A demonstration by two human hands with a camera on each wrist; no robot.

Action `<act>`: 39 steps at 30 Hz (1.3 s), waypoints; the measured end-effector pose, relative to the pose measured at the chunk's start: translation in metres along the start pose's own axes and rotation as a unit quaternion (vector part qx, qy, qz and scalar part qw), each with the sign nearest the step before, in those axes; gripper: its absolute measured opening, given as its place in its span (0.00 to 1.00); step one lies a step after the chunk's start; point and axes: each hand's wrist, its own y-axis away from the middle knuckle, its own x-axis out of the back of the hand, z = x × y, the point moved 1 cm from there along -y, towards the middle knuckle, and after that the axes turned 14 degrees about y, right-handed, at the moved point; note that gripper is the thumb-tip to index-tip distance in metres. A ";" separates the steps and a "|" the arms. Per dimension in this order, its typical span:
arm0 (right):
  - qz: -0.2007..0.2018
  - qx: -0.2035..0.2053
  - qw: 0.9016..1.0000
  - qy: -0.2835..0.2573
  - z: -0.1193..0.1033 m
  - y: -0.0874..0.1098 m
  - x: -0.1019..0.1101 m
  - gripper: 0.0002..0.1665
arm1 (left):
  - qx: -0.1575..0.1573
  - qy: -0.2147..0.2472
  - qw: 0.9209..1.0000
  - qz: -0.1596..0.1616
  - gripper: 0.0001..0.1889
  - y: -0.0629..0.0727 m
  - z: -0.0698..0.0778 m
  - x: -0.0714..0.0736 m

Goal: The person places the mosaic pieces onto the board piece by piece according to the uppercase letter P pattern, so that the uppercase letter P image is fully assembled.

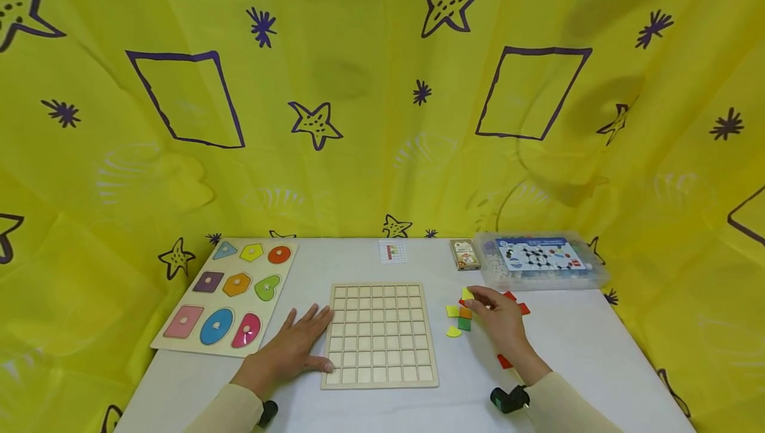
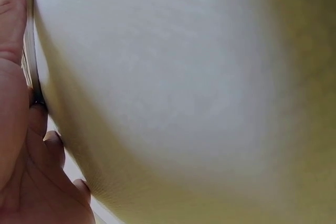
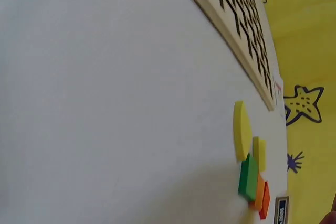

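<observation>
Nearest, at seven and five o'clock in the head view: pale sleeves [image 1: 230, 413]. At nine o'clock of the gridded board [image 1: 378, 343], left hand [image 1: 293, 346] spread against the edge, gripping nothing; press lightly to prevent sliding. Toward two o'clock, right hand [image 1: 502, 320] pinching a yellow piece [image 1: 467, 294]; best lifted by its sides, away from the red piece [image 1: 462, 302] just beside it. Beyond: plastic box [image 1: 538, 283], contents indistinct. Toward ten: shape tray [image 1: 263, 307] seating nine knobbed shapes.

Left wrist view: fingers [image 2: 46, 150] toward eight.

Right wrist view: green piece [image 3: 249, 178] and yellow wedge [image 3: 242, 130] past four; pinch not visible.

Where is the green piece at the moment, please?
In the head view, the green piece lies right of the board, just below the orange piece, near the right hand.
</observation>
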 end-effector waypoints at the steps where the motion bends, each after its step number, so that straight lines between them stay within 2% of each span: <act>1: 0.002 0.002 1.000 -0.008 -0.005 -0.001 -0.004 0.19 | 0.001 0.001 1.000 0.000 0.59 0.000 0.000 0.000; 8: -0.003 0.011 0.999 -0.039 -0.035 -0.007 -0.029 0.18 | -0.002 0.009 1.000 0.000 0.59 0.001 0.002 0.002; 15: 0.009 0.058 0.997 -0.052 -0.056 -0.013 -0.052 0.15 | 0.000 0.005 1.000 0.003 0.59 0.000 0.004 0.001; 21: -0.009 0.055 0.997 -0.051 -0.070 -0.014 -0.075 0.14 | 0.004 0.011 1.000 0.001 0.59 0.000 0.005 0.002; 31: -0.036 0.057 0.997 -0.029 -0.078 -0.012 -0.110 0.13 | 0.013 0.008 1.000 -0.001 0.59 0.000 0.003 0.001; 39: -0.041 0.070 0.997 0.006 -0.076 -0.010 -0.122 0.13 | 0.012 0.003 1.000 -0.002 0.59 -0.001 0.002 0.000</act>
